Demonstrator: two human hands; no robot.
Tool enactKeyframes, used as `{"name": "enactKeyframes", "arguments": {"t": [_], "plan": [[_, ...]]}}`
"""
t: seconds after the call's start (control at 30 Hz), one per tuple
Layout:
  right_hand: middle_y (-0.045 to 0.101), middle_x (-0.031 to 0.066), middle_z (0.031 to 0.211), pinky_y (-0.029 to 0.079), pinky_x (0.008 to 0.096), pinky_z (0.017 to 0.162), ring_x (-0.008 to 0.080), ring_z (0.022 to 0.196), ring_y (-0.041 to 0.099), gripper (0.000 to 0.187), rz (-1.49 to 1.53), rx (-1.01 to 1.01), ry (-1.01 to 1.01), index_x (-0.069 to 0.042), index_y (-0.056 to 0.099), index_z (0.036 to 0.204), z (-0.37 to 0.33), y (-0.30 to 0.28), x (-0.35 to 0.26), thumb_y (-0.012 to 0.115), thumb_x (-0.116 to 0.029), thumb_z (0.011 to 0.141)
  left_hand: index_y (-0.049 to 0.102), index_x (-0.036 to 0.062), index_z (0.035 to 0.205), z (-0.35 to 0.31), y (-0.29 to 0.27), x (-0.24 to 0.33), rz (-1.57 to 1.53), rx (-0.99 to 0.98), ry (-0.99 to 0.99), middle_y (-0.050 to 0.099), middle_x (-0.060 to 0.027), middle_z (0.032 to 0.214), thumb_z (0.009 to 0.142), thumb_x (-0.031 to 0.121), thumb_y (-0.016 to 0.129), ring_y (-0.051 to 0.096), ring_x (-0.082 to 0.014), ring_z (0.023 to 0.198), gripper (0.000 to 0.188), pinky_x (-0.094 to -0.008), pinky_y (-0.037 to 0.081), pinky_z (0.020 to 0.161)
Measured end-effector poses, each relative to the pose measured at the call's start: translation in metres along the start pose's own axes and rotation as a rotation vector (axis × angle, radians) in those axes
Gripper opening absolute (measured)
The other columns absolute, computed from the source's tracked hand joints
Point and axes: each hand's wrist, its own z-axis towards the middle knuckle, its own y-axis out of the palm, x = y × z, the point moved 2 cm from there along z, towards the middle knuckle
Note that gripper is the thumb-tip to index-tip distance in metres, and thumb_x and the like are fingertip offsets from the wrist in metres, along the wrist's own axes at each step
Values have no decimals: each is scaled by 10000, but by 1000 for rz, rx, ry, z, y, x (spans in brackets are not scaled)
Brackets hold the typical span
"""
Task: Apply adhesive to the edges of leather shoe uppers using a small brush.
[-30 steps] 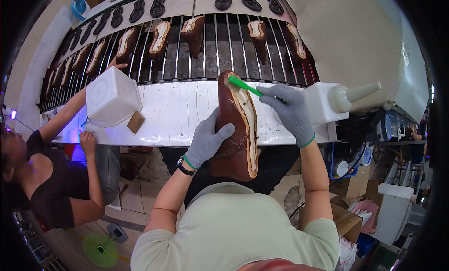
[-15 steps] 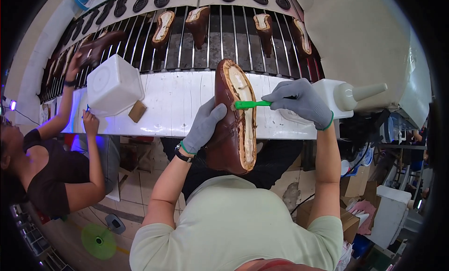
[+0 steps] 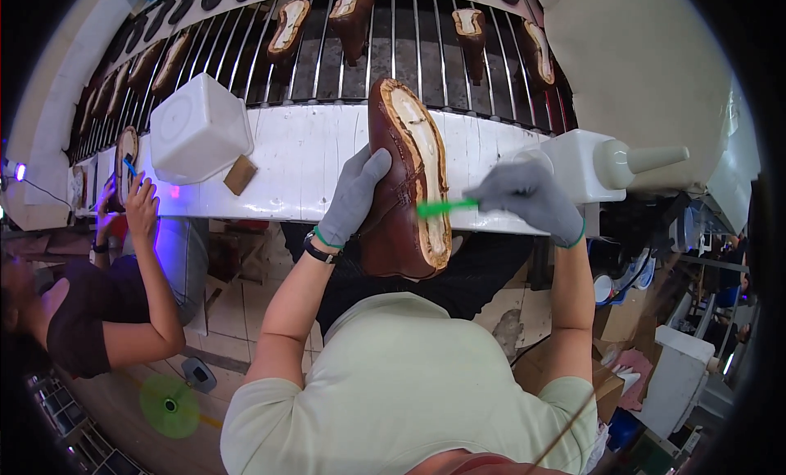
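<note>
left hand (image 3: 354,198) grips brown shoe (image 3: 399,188); right hand (image 3: 532,198) pinches green brush (image 3: 446,206).

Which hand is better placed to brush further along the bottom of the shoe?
The right hand. It already holds the green brush, whose tip lies on the pale bottom of the brown shoe. The left hand is busy gripping the shoe's side.

Grey gloves, black wristband, pale-green T-shirt
</note>
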Motion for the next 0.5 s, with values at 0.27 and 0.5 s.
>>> {"name": "enactKeyframes", "arguments": {"t": [0.27, 0.5], "plan": [[663, 53, 763, 439, 259, 615, 101, 664, 561, 254, -92, 71, -24, -30, 741, 1011, 0, -2, -2, 746, -26, 758, 503, -57, 1275, 6, 0, 8, 49, -3, -39, 613, -103, 1148, 966, 470, 506, 571, -135, 1024, 611, -284, 453, 915], [685, 69, 780, 471, 276, 651, 130, 679, 609, 251, 12, -85, -38, -27, 739, 1013, -6, 2, -10, 736, -5, 763, 513, -42, 1273, 11, -2, -1, -23, -32, -130, 610, -98, 1152, 963, 491, 501, 576, -138, 1018, 617, -285, 463, 911]]}}
